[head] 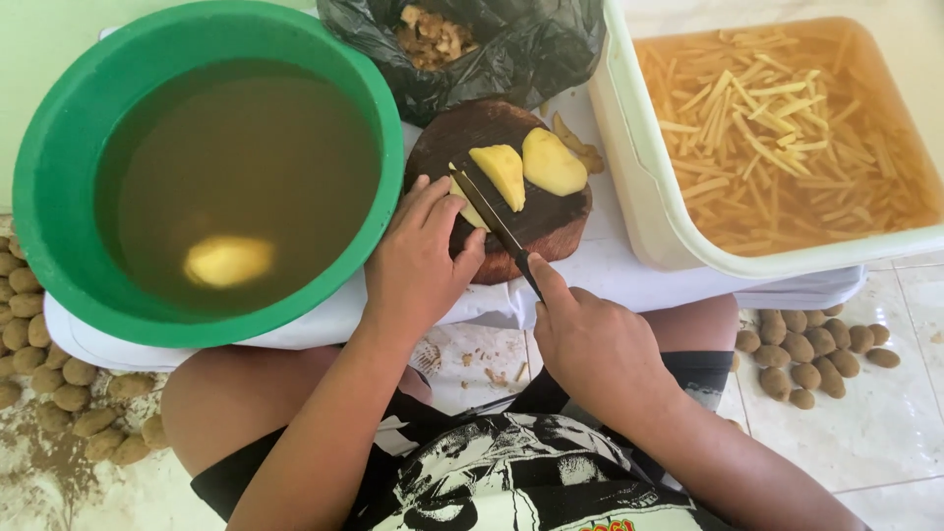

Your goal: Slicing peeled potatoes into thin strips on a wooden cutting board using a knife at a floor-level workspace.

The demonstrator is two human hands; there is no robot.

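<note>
Head view: right hand [590, 344] clenched around knife [497, 224] handle; left hand [418, 261] fingers pressed together, pinning potato piece [462, 205] beside blade on round cutting board [462, 138].

One head cam, looks steeply down from above seated person, close range, lap at btm edge, round cutting board [500, 187] near centre, no 2nd view to overlap
</note>
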